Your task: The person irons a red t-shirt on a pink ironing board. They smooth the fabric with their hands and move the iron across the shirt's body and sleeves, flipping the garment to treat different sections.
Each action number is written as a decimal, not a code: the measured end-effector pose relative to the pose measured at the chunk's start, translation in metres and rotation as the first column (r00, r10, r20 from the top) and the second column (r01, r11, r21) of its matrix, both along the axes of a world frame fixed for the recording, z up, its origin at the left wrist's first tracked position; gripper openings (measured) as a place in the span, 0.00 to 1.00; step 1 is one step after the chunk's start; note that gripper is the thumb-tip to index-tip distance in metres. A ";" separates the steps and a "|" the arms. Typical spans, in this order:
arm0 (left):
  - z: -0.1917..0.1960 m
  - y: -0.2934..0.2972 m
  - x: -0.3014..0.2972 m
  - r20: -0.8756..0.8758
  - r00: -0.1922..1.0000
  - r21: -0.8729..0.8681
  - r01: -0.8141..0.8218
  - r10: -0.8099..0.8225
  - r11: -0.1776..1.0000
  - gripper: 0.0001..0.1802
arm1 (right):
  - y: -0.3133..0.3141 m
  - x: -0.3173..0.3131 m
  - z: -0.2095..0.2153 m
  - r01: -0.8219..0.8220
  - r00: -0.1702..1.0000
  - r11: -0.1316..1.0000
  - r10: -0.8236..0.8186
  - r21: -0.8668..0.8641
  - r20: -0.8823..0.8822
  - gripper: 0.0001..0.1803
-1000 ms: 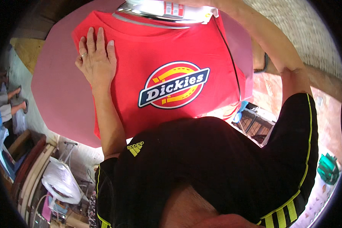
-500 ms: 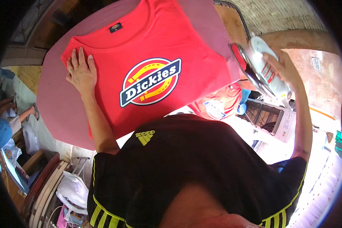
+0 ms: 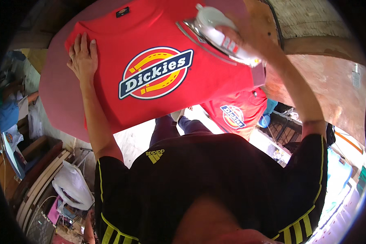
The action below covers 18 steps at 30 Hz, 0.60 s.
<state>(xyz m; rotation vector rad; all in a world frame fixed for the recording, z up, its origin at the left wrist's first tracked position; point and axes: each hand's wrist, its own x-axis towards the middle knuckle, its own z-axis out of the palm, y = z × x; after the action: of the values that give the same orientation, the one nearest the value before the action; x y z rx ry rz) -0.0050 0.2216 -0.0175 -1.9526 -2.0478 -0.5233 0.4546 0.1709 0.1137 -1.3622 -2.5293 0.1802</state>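
A red sleeveless shirt point(image 3: 103, 91) with a large round printed logo lies spread on a mauve padded ironing surface point(image 3: 55, 97). My left hand point(image 3: 84, 61) rests flat on its upper left part near the neckline, fingers stretched out. My right hand point(image 3: 238, 34) is wrapped round the handle of a white and grey clothes iron point(image 3: 214, 18). The iron is over the shirt's upper right side, beside the logo, its metal soleplate edge blurred by motion. Whether the soleplate touches the cloth I cannot tell.
Another red shirt point(image 3: 252, 107) with a similar print hangs below the right edge of the ironing surface, near a blue object point(image 3: 268, 115). At the lower left are a white plastic bag point(image 3: 71, 183) and stacked boards point(image 3: 40, 187). A wooden panel point(image 3: 325, 81) stands at right.
My right hand has brought the iron leftward from beside the ironing surface to over the shirt. My left hand stays flat on the cloth. My view has shifted slightly.
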 end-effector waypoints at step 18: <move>0.002 -0.007 -0.001 -0.020 1.000 -0.012 0.019 -0.019 1.000 0.29 | 0.036 -0.027 0.012 -0.112 0.994 0.984 0.112 -0.138 -0.004 0.22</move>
<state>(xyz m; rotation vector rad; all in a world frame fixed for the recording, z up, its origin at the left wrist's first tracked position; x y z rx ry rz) -0.0059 0.2147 -0.0152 -1.9783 -2.0266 -0.4953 0.4273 0.2066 0.1258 -1.2687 -2.6416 0.3822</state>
